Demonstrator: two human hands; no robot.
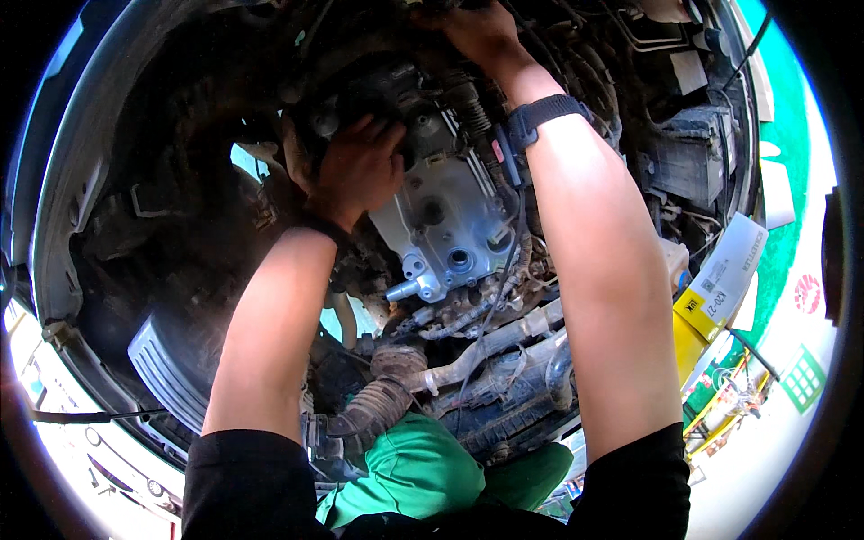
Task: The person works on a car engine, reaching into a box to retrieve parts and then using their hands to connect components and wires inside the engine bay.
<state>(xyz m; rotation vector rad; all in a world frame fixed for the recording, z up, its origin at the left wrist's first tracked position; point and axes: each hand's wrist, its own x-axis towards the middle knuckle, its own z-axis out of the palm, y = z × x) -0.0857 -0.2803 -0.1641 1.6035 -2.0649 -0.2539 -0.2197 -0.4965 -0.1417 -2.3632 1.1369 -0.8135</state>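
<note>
A silver metal engine cover (432, 207) lies in the middle of the engine bay, with a dark upper section (387, 90) behind it. My left hand (355, 166) rests at the cover's upper left, its fingers stretched toward the dark section. My right hand (463, 31) reaches to the top edge of the view, among dark parts and hoses; its fingers are in shadow and hard to make out. A dark cable (504, 288) runs down beside the cover.
A battery (684, 157) sits at the right. A yellow and white box (715, 288) leans on the bay's right edge. A corrugated hose (378, 405) crosses below. A grey ribbed part (157, 369) is at lower left. Green trouser legs (414, 468) show at the bottom.
</note>
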